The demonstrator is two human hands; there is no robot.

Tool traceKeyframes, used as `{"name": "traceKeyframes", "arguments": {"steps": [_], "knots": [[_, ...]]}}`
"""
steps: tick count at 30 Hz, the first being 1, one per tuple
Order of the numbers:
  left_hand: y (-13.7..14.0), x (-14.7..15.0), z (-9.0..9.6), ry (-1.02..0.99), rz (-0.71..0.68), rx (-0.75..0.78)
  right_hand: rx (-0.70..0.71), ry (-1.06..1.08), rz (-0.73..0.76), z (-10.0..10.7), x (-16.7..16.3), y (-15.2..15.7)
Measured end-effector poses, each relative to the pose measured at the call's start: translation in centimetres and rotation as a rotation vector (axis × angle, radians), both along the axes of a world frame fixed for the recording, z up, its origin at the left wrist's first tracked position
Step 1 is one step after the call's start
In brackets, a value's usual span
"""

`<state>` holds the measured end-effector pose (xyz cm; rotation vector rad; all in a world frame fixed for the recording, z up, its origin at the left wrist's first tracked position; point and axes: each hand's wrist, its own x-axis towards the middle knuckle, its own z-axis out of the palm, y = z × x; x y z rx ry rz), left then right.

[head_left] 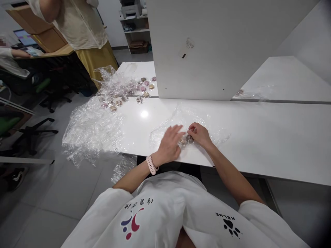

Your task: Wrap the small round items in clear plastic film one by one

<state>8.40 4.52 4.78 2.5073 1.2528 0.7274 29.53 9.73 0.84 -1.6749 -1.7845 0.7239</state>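
Observation:
My left hand, with a pink watch band on its wrist, hovers with fingers spread at the left of some small brown, clear-wrapped pieces. On their other side my right hand is curled, thumb and index finger brought together. Whatever lies between those fingertips is too small to make out. Clear plastic film spreads over the white tabletop beneath and around both hands. The left hand partly covers the film and the pieces.
A heap of crumpled clear plastic hangs over the table's left edge. Several small wrapped pieces lie scattered behind it. A white upright panel stands at the back. Another person stands beyond the far left corner; one more sits farther left.

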Motion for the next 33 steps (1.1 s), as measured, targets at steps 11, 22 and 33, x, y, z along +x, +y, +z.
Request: {"name": "traceKeyframes", "arguments": {"steps": [11,22,33], "knots": [[3.4,-0.9,-1.8,-0.369,0.003,-0.675,-0.083,-0.013,0.388,2.1,4.0,-5.7],[4.5,0.0,0.7,0.152,0.031,-0.051,-0.040,-0.329,0.022,1.9,1.5,-0.9],[5.2,-0.8,-2.5,-0.036,0.157,-0.319,0.178,-0.204,0.231,0.3,2.7,-4.2]]}}
